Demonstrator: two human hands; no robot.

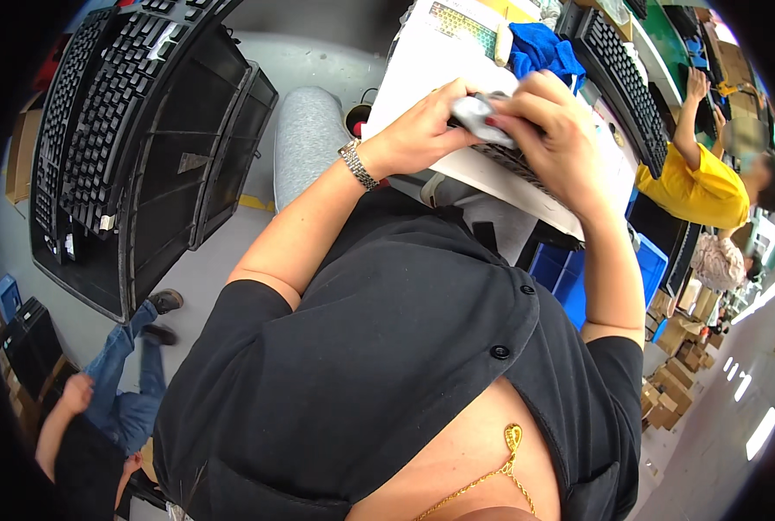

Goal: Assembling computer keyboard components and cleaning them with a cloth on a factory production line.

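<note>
While both bare hands meet over a white table in the head view, one small grey-white thing sits between them, above the table's near edge; blur hides what it is. The left hand, one of two, has its thumb and fingers clamped on it. The right hand bends its fingers against the other side, its thumb touching; whether those fingers pinch together, one cannot tell. One metal watch circles the left wrist.

Just beneath the hands shows part of one dark keyboard, mostly covered by them. Farther back on the table are three things: one blue cloth, crumpled; one beige piece just beside it; and one flat panel with yellow and green keys. One long black keyboard stands to the right of the cloth.

At the left, at least two black keyboards lean side by side in a black crate. One blue bin stands beyond the right forearm. Three other people are visible: one in yellow, one in a patterned top, one in jeans.
</note>
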